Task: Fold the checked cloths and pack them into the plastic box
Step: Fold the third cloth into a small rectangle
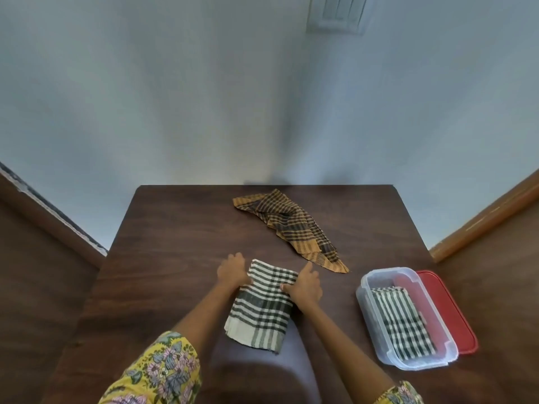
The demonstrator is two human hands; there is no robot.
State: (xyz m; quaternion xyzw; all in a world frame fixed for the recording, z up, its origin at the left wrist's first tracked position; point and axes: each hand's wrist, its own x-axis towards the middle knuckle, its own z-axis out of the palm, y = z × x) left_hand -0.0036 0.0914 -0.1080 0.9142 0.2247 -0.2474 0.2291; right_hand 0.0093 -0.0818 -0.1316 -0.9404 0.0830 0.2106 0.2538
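A black-and-white checked cloth [261, 309] lies partly folded on the dark wooden table [175, 234] in front of me. My left hand [232, 269] holds its far left edge, fingers curled over the fabric. My right hand [304, 285] pinches the cloth's right edge at the fold. An orange-and-black checked cloth [294, 225] lies crumpled and unfolded further back. To the right stands a clear plastic box [366, 298] with one folded black-and-white cloth [404, 322] inside.
A red lid [449, 310] lies flat against the box's right side. The table backs onto a pale wall, with brown wooden surfaces on both sides. My sleeves are yellow with a flower print.
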